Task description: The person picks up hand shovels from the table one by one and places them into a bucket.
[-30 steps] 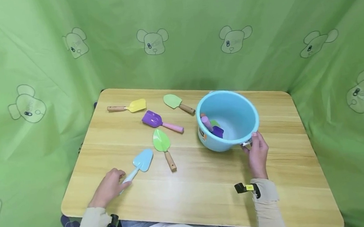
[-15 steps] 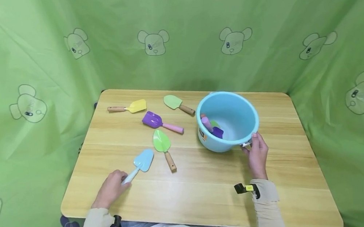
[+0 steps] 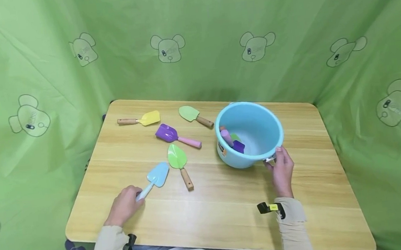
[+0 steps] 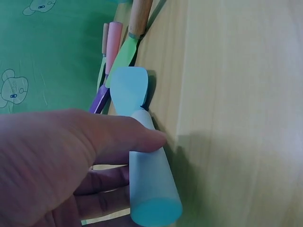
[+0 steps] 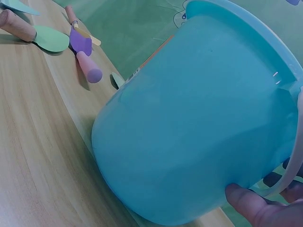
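My left hand (image 3: 124, 206) grips the handle of a light blue garden trowel (image 3: 159, 174) at the table's front left. In the left wrist view, the thumb lies across the pale handle (image 4: 152, 182) and the fingers are on its far side. A light blue bucket (image 3: 238, 160) is at the right of the table, its mouth towards me. With my right hand (image 3: 283, 175) I hold its near right rim, thumb against the outer wall in the right wrist view. Inside the bucket show a pink handle (image 3: 226, 137), a purple blade (image 3: 239, 146) and a bit of green.
Between the hands lies a bright green trowel (image 3: 177, 156) with a wooden handle. Behind it are a purple shovel (image 3: 166, 133) with a pink handle, a yellow shovel (image 3: 150, 118) and a pale green trowel (image 3: 189, 113). A green curtain (image 3: 210, 71) hangs behind the table (image 3: 209, 216).
My left hand has gone from loosely spread over the blue trowel's handle to gripping it, and the trowel has shifted very slightly. The right hand stays on the bucket.
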The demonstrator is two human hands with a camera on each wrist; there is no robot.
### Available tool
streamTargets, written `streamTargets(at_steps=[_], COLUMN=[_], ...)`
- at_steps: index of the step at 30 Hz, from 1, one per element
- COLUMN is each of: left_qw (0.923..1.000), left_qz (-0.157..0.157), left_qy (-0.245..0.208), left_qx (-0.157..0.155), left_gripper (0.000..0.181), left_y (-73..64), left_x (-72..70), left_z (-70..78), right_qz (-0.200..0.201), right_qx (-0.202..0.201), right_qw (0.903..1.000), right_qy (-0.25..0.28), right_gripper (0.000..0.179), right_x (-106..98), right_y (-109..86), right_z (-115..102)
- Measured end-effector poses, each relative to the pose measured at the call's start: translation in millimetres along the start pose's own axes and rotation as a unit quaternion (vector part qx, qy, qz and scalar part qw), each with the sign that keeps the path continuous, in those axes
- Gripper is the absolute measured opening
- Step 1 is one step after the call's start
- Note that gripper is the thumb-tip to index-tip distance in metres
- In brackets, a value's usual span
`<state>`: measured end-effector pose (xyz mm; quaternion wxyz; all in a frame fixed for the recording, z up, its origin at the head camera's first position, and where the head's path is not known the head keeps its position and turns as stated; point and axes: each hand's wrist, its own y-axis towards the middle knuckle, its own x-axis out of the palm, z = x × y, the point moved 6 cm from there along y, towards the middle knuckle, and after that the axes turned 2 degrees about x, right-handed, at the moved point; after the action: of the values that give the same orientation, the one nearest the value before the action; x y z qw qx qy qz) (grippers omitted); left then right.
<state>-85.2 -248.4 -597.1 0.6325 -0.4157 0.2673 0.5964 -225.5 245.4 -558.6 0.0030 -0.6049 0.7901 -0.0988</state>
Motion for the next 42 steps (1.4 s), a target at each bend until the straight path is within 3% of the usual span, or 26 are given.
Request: streamTargets(at_steps=[10, 26, 42], left_qw=[0.9998, 0.9997, 0.9961], left_qz=[0.015, -0.012, -0.005], left_qy=[0.002, 0.001, 0.007], left_qx=[0.011, 0.021, 0.088], left_gripper=[0.028, 0.033, 0.024], left_y=[6.7, 19.1, 41.0], left_x=[-2.6, -20.2, -43.1], left_z=[4.9, 16.0, 53.6], right_qz=[0.002, 0.004, 0.003], right_qx=[0.0, -0.005, 0.0], right_qw=[1.0, 1.0, 1.0], right_qy=[0.001, -0.002, -0.003], right_gripper=[0.052, 0.051, 0.05], right_x=[1, 0, 1], right_y=[-1.9, -1.2, -2.9], right_z=[-2, -2, -2])
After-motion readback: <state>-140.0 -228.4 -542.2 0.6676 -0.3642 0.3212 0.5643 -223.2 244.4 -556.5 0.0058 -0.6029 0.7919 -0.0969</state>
